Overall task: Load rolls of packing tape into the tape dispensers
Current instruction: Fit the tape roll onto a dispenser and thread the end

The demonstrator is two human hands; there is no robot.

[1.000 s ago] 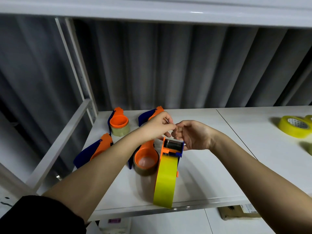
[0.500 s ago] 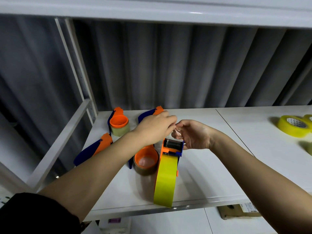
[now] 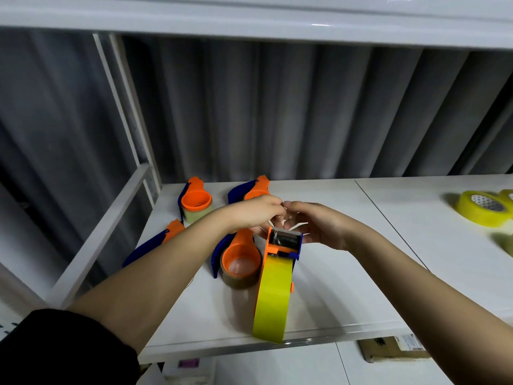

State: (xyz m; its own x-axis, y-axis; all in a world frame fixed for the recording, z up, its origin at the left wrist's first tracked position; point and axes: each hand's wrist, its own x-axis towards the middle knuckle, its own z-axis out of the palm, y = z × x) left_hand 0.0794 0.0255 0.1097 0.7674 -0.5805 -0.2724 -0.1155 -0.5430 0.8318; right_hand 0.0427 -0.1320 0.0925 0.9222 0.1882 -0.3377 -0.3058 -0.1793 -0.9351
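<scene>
1. Overhead, a white shelf (image 3: 249,12) spans a grey ribbed wall (image 3: 305,112); below lies the white table (image 3: 347,287).
2. Both hands, left hand (image 3: 251,215) and right hand (image 3: 319,225), pinch a clear tape end (image 3: 288,223) above the upright dispenser (image 3: 283,244) with its yellow roll (image 3: 273,298).
3. Three more dispensers (image 3: 194,201) lie at the left; spare rolls (image 3: 481,208) rest far right.
</scene>
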